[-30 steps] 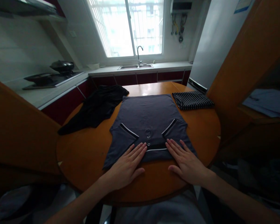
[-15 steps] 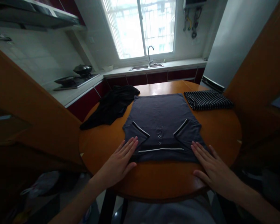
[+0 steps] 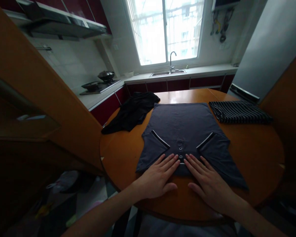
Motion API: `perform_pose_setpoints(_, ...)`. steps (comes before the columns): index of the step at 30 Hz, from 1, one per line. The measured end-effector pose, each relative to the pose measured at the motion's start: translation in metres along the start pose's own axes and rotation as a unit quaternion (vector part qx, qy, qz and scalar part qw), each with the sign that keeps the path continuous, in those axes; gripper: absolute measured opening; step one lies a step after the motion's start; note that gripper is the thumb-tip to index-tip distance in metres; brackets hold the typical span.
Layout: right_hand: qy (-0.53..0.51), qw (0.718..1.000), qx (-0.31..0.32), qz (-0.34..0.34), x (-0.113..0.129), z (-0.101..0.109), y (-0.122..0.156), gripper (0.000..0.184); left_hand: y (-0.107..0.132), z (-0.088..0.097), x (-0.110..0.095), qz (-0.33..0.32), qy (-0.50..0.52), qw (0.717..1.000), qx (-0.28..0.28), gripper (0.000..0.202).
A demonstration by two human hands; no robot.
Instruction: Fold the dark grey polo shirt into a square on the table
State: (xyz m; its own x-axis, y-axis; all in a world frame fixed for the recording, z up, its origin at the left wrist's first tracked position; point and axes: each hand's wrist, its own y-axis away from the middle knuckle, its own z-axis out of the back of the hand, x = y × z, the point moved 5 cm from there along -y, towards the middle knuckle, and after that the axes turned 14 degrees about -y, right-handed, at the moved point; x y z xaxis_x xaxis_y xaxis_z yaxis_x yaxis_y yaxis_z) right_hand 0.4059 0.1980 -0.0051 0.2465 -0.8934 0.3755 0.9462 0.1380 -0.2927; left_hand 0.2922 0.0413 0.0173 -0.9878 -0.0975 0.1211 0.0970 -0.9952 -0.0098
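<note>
A dark grey polo shirt [image 3: 180, 121] lies spread flat on the round wooden table [image 3: 256, 148], its collar end towards me. Its sleeves, edged in black and white, are folded inward, and two buttons show on the placket. My left hand [image 3: 158, 176] rests flat on the collar, fingers stretched out. Close beside it, my right hand [image 3: 207, 181] lies flat on the collar's other half, fingers also extended. Between the two sets of fingertips a short piece of the white collar line shows; the hands cover the rest.
A crumpled black garment [image 3: 133, 112] lies at the table's far left. A folded black-and-white striped cloth [image 3: 239, 112] sits at the far right. Beyond are a counter with a sink [image 3: 160, 74], a stove with a pan [image 3: 91, 86], and a fridge [image 3: 263, 49].
Both hands have slid inward from the shirt's sides to the middle of its collar. The lower right corner of the shirt now spreads further out. My view has shifted to the left.
</note>
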Motion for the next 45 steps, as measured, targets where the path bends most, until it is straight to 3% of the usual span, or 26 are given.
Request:
perform_pose_setpoints(5, 0.006, 1.0, 0.007, -0.013, -0.007, -0.004, 0.008, 0.073, 0.01, 0.001, 0.006, 0.007, -0.008, 1.0, -0.001, 0.081)
perform_pose_setpoints(10, 0.002, 1.0, 0.001, -0.014, -0.004, -0.002, 0.007, 0.071, 0.039, 0.006, 0.025, 0.073, -0.063, 0.995, -0.003, 0.077)
perform_pose_setpoints(15, -0.003, 1.0, -0.006, -0.017, -0.003, 0.001, 0.006, 0.07, 0.073, -0.005, 0.043, 0.114, -0.065, 0.991, 0.035, 0.079)
perform_pose_setpoints(18, -0.004, 0.999, -0.004, -0.031, -0.001, 0.0, 0.007, 0.07, 0.084, -0.011, 0.045, 0.121, -0.056, 0.991, 0.031, 0.079)
perform_pose_setpoints(29, 0.009, 0.993, 0.002, -0.121, 0.002, 0.017, 0.029, 0.072, 0.089, -0.029, 0.063, 0.075, -0.078, 0.991, -0.074, 0.075)
perform_pose_setpoints(35, 0.065, 0.982, -0.026, -0.174, -0.011, 0.038, 0.061, 0.074, 0.088, -0.018, 0.064, 0.087, -0.066, 0.989, -0.097, 0.074)
perform_pose_setpoints(38, 0.066, 0.985, -0.047, -0.155, -0.022, 0.054, 0.07, 0.07, 0.086, -0.008, 0.065, 0.092, -0.032, 0.987, -0.128, 0.071)
perform_pose_setpoints(40, 0.038, 0.992, -0.026, -0.117, -0.03, 0.059, 0.073, 0.071, 0.085, -0.002, 0.063, 0.065, -0.006, 0.988, -0.139, 0.063)
perform_pose_setpoints(45, -0.016, 0.999, 0.023, -0.044, -0.05, 0.056, 0.086, 0.074, 0.085, 0.002, 0.067, 0.004, 0.032, 0.995, -0.09, 0.048)
